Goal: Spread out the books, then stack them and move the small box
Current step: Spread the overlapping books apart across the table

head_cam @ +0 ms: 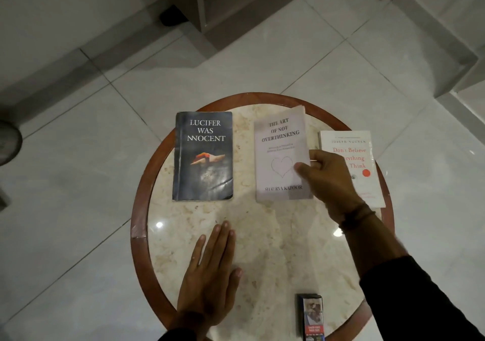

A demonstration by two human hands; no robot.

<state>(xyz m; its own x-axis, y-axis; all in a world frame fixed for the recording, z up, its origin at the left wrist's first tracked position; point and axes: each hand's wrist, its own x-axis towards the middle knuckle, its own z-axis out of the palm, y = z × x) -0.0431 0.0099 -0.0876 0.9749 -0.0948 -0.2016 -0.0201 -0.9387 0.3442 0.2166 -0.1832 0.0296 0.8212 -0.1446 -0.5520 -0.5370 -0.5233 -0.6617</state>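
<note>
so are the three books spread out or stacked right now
Spread out: the dark book, the grey book under the right hand and the white book lie side by side, covers up.

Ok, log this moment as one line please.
books: three side by side | right hand: gripping middle book | left hand: flat on table | small box: near edge, untouched

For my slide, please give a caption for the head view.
Right hand grips the middle book of three on a round table; left hand lies flat.

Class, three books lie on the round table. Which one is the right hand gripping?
The middle book, "The Art of Not Overthinking": the right hand pinches its right edge. The dark book and the white book lie untouched.
</note>
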